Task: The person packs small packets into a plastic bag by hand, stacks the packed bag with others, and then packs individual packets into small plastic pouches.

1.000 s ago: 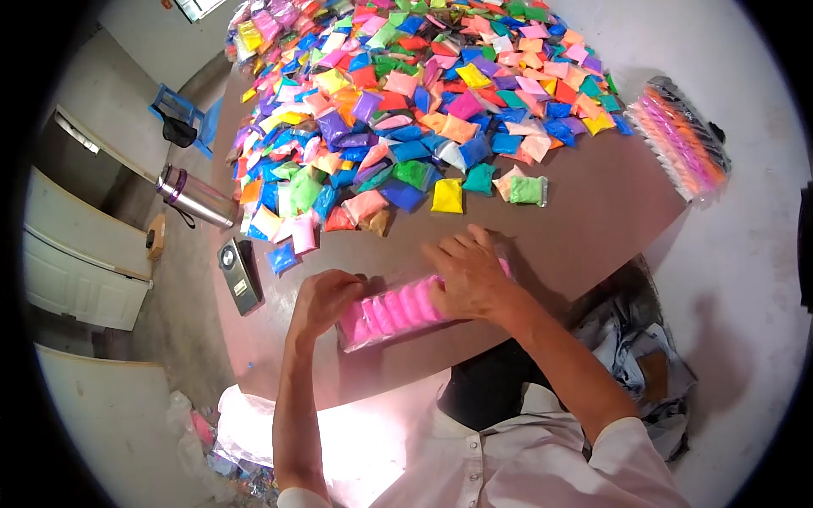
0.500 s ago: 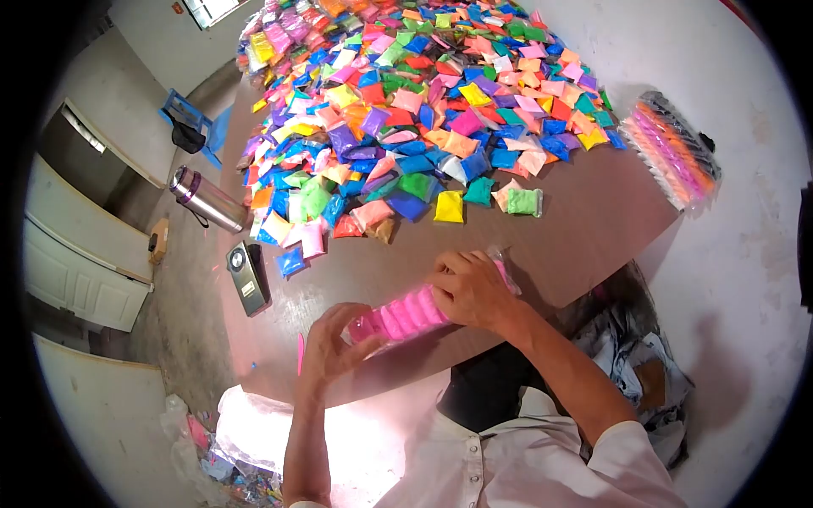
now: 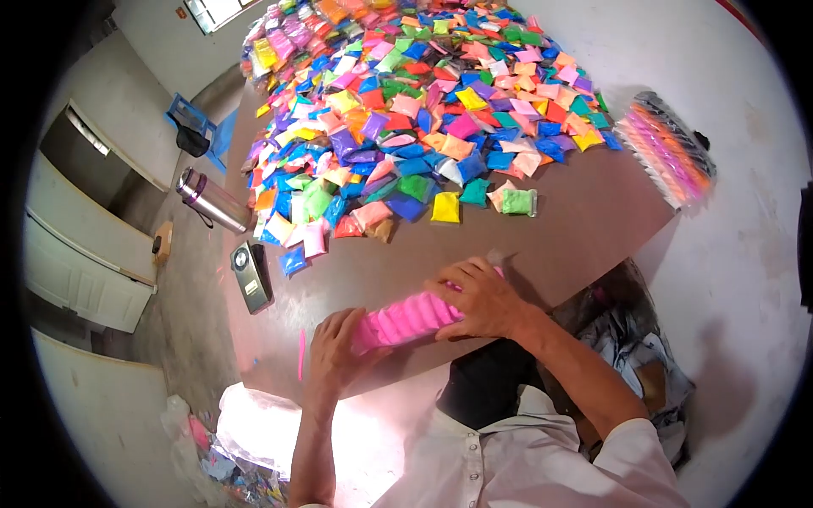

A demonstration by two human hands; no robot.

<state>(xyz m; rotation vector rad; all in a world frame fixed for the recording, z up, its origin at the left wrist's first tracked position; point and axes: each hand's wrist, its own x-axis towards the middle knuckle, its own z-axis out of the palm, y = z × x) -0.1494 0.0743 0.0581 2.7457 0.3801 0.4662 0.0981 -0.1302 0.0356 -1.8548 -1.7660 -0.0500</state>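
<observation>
My grip is clamped on the pink pack (image 3: 402, 323), left hand (image 3: 337, 345) at its left end, right hand (image 3: 483, 300) over its right; I can't quite tell whether it touches the table (image 3: 580, 233) beneath. Even, light pressure from both ends should keep its plump row straight. Beyond the pack lie loose coloured packets (image 3: 445, 208).

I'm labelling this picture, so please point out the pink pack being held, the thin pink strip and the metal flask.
Pink pack (image 3: 405, 323), head view: middle of its ridged upper side.
Thin pink strip (image 3: 301, 354), head view: halfway along its length.
Metal flask (image 3: 220, 207), head view: silver side, below the cap.
</observation>
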